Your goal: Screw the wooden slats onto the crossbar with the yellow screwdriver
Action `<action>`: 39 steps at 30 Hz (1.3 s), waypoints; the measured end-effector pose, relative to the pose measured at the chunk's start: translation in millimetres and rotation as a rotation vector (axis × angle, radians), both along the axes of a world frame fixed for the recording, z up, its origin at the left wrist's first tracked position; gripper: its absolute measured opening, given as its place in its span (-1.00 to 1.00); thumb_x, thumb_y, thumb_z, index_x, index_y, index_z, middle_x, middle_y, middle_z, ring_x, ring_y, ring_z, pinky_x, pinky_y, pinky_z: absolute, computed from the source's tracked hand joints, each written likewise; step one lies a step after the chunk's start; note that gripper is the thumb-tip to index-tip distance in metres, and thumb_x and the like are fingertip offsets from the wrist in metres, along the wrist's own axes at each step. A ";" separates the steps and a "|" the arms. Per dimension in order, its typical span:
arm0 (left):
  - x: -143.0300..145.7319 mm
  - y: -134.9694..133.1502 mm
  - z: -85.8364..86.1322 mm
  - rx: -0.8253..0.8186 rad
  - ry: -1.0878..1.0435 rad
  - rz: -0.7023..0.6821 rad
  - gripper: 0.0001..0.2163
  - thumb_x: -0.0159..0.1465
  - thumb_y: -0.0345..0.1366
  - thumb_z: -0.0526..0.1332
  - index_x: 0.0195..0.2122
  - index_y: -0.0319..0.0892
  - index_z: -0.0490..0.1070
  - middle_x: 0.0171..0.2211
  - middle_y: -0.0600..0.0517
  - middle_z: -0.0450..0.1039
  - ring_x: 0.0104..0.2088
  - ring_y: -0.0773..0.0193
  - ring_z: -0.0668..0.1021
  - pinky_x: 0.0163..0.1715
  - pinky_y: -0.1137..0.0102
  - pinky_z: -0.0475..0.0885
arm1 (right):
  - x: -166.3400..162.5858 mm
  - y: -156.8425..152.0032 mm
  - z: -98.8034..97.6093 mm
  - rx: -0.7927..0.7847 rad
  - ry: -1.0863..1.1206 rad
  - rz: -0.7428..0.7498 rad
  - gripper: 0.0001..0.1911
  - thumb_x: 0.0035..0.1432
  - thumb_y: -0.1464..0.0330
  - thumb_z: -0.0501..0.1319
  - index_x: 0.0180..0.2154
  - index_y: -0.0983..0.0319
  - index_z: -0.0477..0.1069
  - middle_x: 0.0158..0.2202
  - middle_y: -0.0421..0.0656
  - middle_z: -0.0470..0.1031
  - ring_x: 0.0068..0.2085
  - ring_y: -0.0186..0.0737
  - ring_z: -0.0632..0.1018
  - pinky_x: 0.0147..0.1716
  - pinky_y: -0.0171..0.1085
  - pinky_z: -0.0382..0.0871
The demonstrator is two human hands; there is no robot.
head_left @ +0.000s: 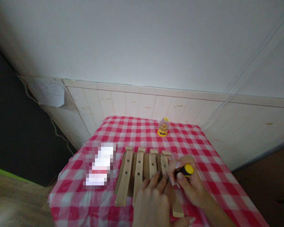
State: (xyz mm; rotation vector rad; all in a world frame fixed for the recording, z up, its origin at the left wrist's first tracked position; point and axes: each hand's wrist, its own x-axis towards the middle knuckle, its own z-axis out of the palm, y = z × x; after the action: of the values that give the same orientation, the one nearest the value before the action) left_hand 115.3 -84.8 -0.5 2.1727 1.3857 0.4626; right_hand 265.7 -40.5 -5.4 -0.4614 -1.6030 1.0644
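Four wooden strips (139, 168) with dark screws sit on a brown board (146, 164) on the red and white checked worktop (132, 132), low in the middle of the frame. The left hand (153, 199) lies on the strips with its fingers stretched out. The right hand (192, 181) holds a black and yellow handle (188, 170) beside the strip farthest right.

Both the left hand (153, 198) and the right hand (196, 186) are bare. The fingers (154, 180) are thin. Some nails (192, 220) look long, with narrow tips. The right forearm (215, 206) is bare too, smooth and slim.
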 end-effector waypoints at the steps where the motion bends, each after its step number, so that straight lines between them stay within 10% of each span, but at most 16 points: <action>1: 0.1 -0.1 0.4 -0.005 0.000 -0.007 -0.20 0.09 0.28 0.41 0.15 -0.29 0.58 0.13 -0.21 0.57 0.25 -0.35 0.47 0.19 -0.15 0.46 | 0.6 -0.1 -3.3 -0.022 0.005 0.001 -0.84 0.47 0.11 0.15 -0.03 0.00 0.36 -0.41 -0.26 0.39 -0.45 -0.26 0.40 -0.45 -0.29 0.37; 6: 1.0 -1.2 -3.3 0.025 -0.007 0.012 -0.19 0.07 0.28 0.43 0.12 -0.32 0.60 0.13 -0.22 0.57 0.25 -0.34 0.48 0.22 -0.10 0.45 | 2.0 2.6 -10.3 -0.261 0.098 0.055 -0.48 0.45 -0.11 -0.07 -0.06 0.10 0.43 -0.37 -0.13 0.47 -0.41 -0.11 0.45 -0.37 -0.14 0.43; 18: -2.6 -1.0 -3.8 0.092 -0.017 -0.012 -0.30 0.11 0.24 0.43 0.09 -0.23 0.62 0.06 -0.20 0.62 0.10 -0.29 0.60 0.12 -0.08 0.52 | 0.7 4.6 -6.2 -0.107 0.033 0.144 -0.81 0.47 0.06 0.10 -0.03 -0.05 0.18 -0.40 -0.28 0.45 -0.49 -0.25 0.39 -0.44 -0.28 0.36; 26: -4.0 -1.0 -3.9 0.073 -0.014 -0.042 -0.29 0.17 0.29 0.37 0.08 -0.26 0.62 0.10 -0.23 0.59 0.22 -0.32 0.51 0.17 -0.11 0.47 | -2.8 5.9 -10.6 -0.389 0.049 0.022 -0.38 0.36 -0.24 -0.12 -0.05 0.06 0.40 -0.47 -0.18 0.43 -0.47 -0.09 0.47 -0.45 -0.15 0.45; 39: -4.0 -3.1 -4.2 0.106 -0.037 -0.027 -0.27 0.16 0.28 0.37 0.10 -0.27 0.61 0.07 -0.25 0.61 0.19 -0.32 0.54 0.15 -0.11 0.49 | -1.5 4.9 -7.3 -0.111 0.028 0.064 -0.80 0.46 0.04 0.11 -0.04 -0.07 0.17 -0.43 -0.31 0.37 -0.50 -0.25 0.34 -0.43 -0.26 0.35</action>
State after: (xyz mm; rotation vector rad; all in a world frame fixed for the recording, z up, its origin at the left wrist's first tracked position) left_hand 111.3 -87.9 -4.7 2.2520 1.3382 0.5753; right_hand 264.2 -35.6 -12.7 -0.4690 -1.5482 1.2077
